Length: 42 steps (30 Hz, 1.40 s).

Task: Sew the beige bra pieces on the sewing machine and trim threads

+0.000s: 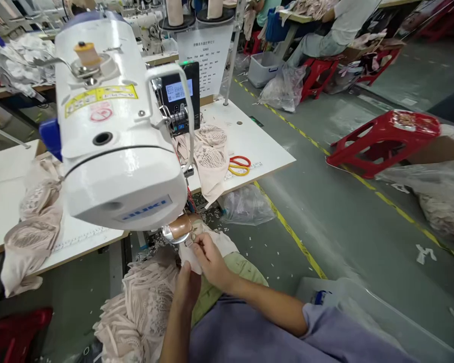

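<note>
A white sewing machine [124, 166] fills the left middle, its narrow arm end [177, 229] jutting out below the head. Just in front of that end, my right hand [212, 259] pinches the edge of a pale beige bra [191, 256], close to the needle. Lower down, my left hand [188, 287] has its thumb and fingers closed on the same bra. Part of the fabric is hidden behind my fingers. A heap of beige lace bras [136, 312] hangs to the left of my left arm.
On the white table [261, 136] lie another lace bra [212, 156] and scissors with red and yellow handles [240, 165]. More bras [36, 227] hang over the left table edge. A red stool [386, 141] lies tipped on the floor at right. A clear plastic bin [382, 317] stands beside me.
</note>
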{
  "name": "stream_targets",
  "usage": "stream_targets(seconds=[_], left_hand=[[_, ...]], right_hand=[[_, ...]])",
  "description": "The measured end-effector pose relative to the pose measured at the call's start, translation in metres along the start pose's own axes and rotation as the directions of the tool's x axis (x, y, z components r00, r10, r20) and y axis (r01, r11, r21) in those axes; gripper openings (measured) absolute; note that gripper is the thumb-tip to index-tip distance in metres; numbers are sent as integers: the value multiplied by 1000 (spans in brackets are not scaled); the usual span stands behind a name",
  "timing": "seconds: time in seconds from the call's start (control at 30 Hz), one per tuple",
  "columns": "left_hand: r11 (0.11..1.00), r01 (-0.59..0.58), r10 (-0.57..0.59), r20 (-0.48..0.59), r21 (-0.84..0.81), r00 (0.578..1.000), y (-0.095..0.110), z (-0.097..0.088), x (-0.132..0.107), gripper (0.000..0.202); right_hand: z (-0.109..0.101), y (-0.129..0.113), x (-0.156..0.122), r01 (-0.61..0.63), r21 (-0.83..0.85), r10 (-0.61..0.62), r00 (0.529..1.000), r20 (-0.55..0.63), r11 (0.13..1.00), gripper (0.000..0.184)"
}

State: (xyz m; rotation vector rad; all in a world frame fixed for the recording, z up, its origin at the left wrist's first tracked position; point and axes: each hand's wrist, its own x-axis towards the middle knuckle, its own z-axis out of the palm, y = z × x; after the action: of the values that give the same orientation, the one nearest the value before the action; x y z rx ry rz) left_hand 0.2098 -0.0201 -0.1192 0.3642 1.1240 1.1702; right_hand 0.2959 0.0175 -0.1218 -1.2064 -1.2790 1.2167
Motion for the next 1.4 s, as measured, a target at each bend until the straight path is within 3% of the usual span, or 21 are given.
stream_targets(seconds=[0.17, 0.23, 0.3, 0.4, 0.5, 0.57, 0.63, 0.7, 0.77, 0.83, 1.03, 1.17, 1.4], left_hand=[[982, -74, 103, -164, 173, 981, 13, 3, 4, 45], [954, -90, 137, -146, 286, 980, 24, 2, -2, 41], [899, -119, 151, -43, 421, 988, 39, 0, -8, 35], [807, -149, 84, 138, 571, 987, 60, -5, -16, 34], [760, -132, -12, 217, 636, 976, 72, -6, -21, 31], [722, -127, -58, 241, 680, 969, 74, -6, -23, 32], [695, -120, -62, 225, 709, 972, 75, -4, -25, 33], [729, -114, 4, 162, 674, 987, 77, -3, -27, 33], [800, -114, 79, 86, 590, 993, 79, -2, -28, 36], [843, -107, 105, 34, 527, 994, 81, -1, -28, 35], [941, -49, 94, -119, 334, 988, 70, 3, -26, 31], [973, -15, 55, -167, 232, 984, 59, 7, -27, 34], [882, -69, 159, -155, 466, 975, 57, 10, -31, 41]], right_hand=[[7, 9, -16, 16, -2, -16, 999, -36, 1000, 13], [-5, 8, -12, 58, -56, -57, 998, 19, 997, 15], [-24, 1, -3, 194, -168, -184, 980, 73, 966, 18], [-52, -18, 16, 401, -241, -306, 885, 351, 884, 31], [-68, -36, 31, 412, -198, -171, 702, 691, 889, 27], [-73, -43, 36, 374, -211, -90, 645, 759, 903, 23], [-75, -45, 35, 363, -233, -74, 662, 746, 902, 19], [-77, -43, 33, 343, -278, -89, 757, 647, 897, 12], [-78, -42, 28, 307, -337, -122, 873, 472, 890, 4], [-77, -43, 22, 308, -364, -178, 920, 348, 879, 10], [-54, -50, 4, 481, -310, -374, 860, 348, 820, 16], [-41, -46, 3, 484, -319, -405, 869, 285, 815, 13], [-40, -36, 6, 423, -352, -354, 903, 244, 835, 14]])
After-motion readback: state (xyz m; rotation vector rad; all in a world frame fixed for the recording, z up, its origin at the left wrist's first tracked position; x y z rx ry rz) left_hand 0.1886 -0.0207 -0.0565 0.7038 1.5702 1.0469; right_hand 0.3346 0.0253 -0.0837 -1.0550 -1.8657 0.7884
